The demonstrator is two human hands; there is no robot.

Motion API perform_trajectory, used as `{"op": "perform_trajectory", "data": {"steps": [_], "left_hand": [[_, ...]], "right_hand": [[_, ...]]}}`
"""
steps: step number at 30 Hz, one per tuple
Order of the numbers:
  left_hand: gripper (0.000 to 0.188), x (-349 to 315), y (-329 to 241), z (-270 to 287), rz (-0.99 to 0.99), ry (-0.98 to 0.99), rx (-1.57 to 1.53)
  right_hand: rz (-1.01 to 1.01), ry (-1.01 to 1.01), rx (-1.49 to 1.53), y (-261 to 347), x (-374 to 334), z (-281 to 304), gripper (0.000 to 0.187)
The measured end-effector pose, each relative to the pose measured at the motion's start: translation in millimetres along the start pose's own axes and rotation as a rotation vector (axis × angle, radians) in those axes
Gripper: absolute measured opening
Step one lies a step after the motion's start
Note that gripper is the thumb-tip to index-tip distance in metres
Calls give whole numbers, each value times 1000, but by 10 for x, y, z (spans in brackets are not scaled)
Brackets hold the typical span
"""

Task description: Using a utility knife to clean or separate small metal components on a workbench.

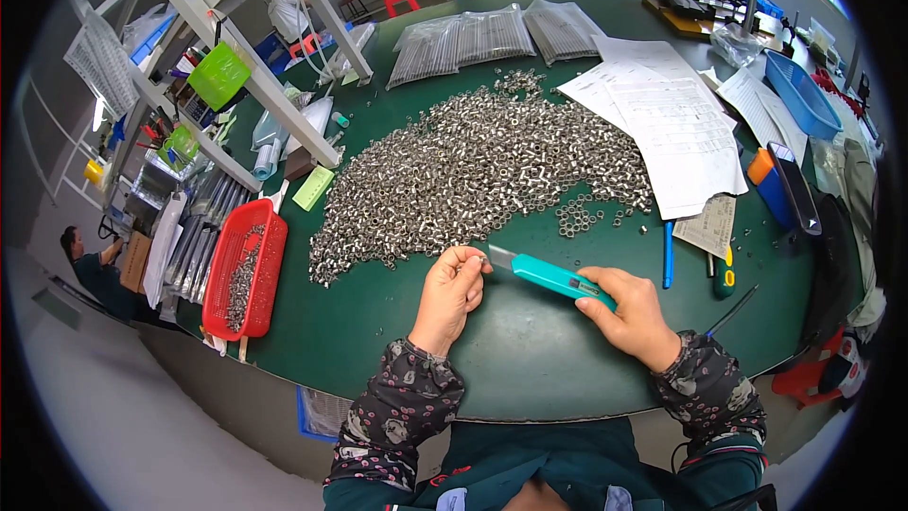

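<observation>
My right hand (629, 312) is wrapped round the teal handle of a utility knife (553, 276). Its bare blade points left, the tip close to the fingertips of my left hand (452, 295). Thumb and forefinger of that left hand are pinched on a small metal ring, mostly covered by the fingers. Just beyond both hands spreads a big heap of small silvery metal rings (473, 161). A few loose rings (577, 218) lie flat at the heap's right edge.
On the left stands a red plastic basket (248, 265) with some metal rings in it. Paper sheets (676, 123), a blue pen (668, 255) and a phone (794, 187) lie to the right. Clear bags of metal rods (482, 38) rest behind the heap on the green table (530, 378).
</observation>
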State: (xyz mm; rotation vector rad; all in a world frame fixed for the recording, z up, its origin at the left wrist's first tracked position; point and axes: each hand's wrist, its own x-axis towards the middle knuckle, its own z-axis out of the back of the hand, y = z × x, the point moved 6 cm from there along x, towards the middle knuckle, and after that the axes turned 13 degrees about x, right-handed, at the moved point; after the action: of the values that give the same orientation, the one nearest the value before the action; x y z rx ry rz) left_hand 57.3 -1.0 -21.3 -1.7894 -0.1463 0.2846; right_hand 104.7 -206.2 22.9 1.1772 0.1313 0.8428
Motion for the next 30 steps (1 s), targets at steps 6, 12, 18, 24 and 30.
{"op": "perform_trajectory", "data": {"steps": [6,12,18,24,30], "left_hand": [[9,1,-15,5,13,0,-22],[10,6,-29,8,12,-15,-45],[13,11,-16,46,-9,-26,3],[12,-2,-41,13,-5,-42,40],[13,-4,-21,24,-25,-29,131]], "right_hand": [[30,-91,19,-34,15,62,28],[-1,-57,8,-53,16,45,28],[-30,-20,17,-59,22,26,28],[-36,13,24,-55,24,9,26],[-72,56,44,-79,28,4,24]]}}
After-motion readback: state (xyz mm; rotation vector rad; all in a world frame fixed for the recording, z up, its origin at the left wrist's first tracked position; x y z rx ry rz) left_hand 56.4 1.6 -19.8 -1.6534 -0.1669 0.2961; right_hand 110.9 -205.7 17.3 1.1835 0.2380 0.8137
